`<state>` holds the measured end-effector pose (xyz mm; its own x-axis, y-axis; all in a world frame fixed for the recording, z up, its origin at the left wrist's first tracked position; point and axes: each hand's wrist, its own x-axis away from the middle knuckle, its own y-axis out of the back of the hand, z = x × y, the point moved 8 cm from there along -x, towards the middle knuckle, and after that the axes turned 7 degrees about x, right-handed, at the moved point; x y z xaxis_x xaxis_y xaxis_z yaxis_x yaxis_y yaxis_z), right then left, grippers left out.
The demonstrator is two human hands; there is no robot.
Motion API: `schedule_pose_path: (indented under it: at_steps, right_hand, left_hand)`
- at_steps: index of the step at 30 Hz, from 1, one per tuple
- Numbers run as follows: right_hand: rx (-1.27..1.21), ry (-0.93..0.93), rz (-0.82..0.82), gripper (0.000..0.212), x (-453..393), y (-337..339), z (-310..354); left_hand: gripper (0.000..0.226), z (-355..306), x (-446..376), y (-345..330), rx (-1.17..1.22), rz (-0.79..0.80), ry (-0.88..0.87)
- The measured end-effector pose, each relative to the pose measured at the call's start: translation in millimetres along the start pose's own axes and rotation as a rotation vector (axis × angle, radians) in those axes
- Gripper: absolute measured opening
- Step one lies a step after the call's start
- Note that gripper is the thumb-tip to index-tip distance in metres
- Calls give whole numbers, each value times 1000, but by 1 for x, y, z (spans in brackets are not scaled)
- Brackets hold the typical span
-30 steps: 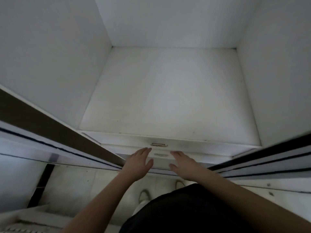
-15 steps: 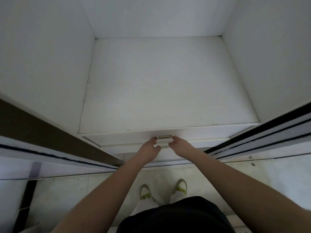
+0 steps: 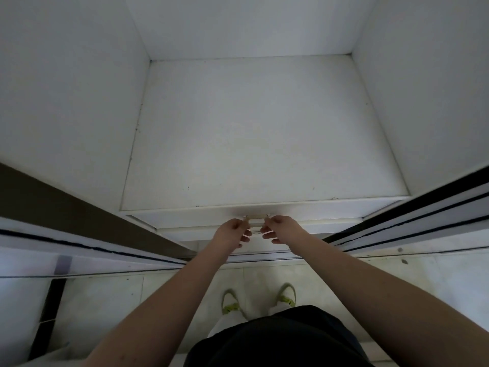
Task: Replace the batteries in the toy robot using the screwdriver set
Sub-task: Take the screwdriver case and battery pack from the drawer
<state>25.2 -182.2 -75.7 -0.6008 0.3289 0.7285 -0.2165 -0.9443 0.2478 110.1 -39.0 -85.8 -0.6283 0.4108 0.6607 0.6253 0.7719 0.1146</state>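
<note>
— Which step is this?
— Fetching, I'd judge: left hand [image 3: 230, 232] and right hand [image 3: 280, 229] each pinch an end of the drawer handle [image 3: 257, 219], just below the bare shelf [image 3: 259, 144].
— The toy robot and screwdriver set?
— Neither in view. Next calls for a straight, even pull.

Dim, flat, grey light; sharp centre, wide-angle bending toward the edges.

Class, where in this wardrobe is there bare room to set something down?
The whole white shelf is bare, bordered by three white walls. The only crowded spot is its front edge, where both hands, left hand and right hand, pinch the small metal drawer handle.
</note>
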Motion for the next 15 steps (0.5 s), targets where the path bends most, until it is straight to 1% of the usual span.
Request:
schedule_pose_path:
  at_steps: [2,5,12,15]
  right_hand:
    - [-23,0,0,23,1,-3,-1]
    - [-32,7,-5,21,4,-4,0]
    - [-68,20,-13,19,8,-7,1]
    - [-26,13,-7,19,12,-8,-6]
  left_hand:
    - [24,1,3,-2,95,-20,41]
    - [23,3,5,-3,171,-35,71]
    - [23,4,7,-3,170,-8,81]
    - [21,7,13,-3,135,11,94]
